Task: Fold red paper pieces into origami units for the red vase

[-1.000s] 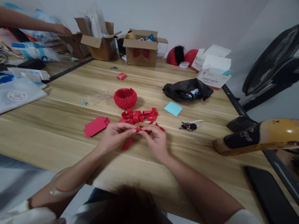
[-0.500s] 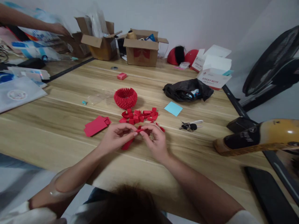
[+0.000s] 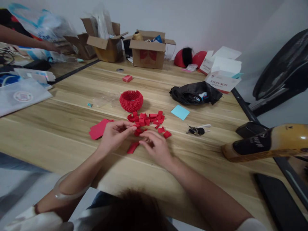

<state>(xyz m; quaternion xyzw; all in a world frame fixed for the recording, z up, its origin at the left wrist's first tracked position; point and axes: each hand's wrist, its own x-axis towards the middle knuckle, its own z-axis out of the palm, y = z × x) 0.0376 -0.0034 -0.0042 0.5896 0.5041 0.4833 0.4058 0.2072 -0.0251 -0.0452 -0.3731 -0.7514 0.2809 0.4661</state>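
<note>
Desk (image 3: 79, 109) with red paper work in progress, seen from above. Left hand (image 3: 112, 138) near the center, with thumb and forefinger pinching a small red paper piece (image 3: 135, 126), mostly covered by the fingertips. Right hand (image 3: 158, 147) just apart from the left, with curled fingers and a narrow gap between thumb and forefinger. Red paper strip (image 3: 132, 147) flat on the desk, close beside the right thumb; contact impossible to tell. Beyond the hands, loose folded red pieces (image 3: 145, 121) in an overlapping scatter, with individual folds hard to make out. Directly behind, upright bowl of interlocked red paper (image 3: 131, 104), with lower interior hidden by the near wall. At left, stacked red paper sheets (image 3: 97, 130), partly hidden by the left hand. At right, blue paper square (image 3: 180, 112), bunch of keys (image 3: 198, 130), and black bag (image 3: 185, 93) with contents too unclear to name. Bottle (image 3: 264, 142), cut off by the right edge. Far left, blurred forearm of another person (image 3: 21, 37), cut off by the frame.
</note>
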